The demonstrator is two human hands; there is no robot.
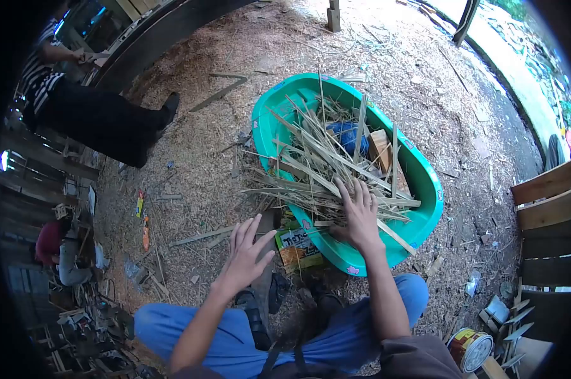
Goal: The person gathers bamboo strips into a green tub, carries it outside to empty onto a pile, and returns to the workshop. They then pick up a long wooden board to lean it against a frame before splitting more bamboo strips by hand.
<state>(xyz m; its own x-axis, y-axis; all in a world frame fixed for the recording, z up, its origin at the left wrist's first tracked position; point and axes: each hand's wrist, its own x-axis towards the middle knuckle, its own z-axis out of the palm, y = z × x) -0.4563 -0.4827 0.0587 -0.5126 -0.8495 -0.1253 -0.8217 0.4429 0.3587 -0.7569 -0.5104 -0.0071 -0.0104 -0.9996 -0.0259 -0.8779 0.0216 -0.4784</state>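
A green plastic tub (427,196) sits on the ground before my knees, filled with a loose heap of thin wood strips (323,167). Among the strips lie a blue bundle (348,136) and a pale wood block (380,150). My right hand (360,218) reaches over the tub's near rim, its fingers stretched out against the strips; its palm side is hidden. Left of the tub, my left hand (244,252) hovers with its fingers apart and nothing in them. Close to it, a printed snack packet (297,249) lies by the tub's rim.
Wood shavings cover the ground (190,145). A person in dark trousers (96,120) stands at upper left, and another in a red top (50,243) crouches at far left. A labelled can (472,348) is at lower right, below wooden boards (544,202).
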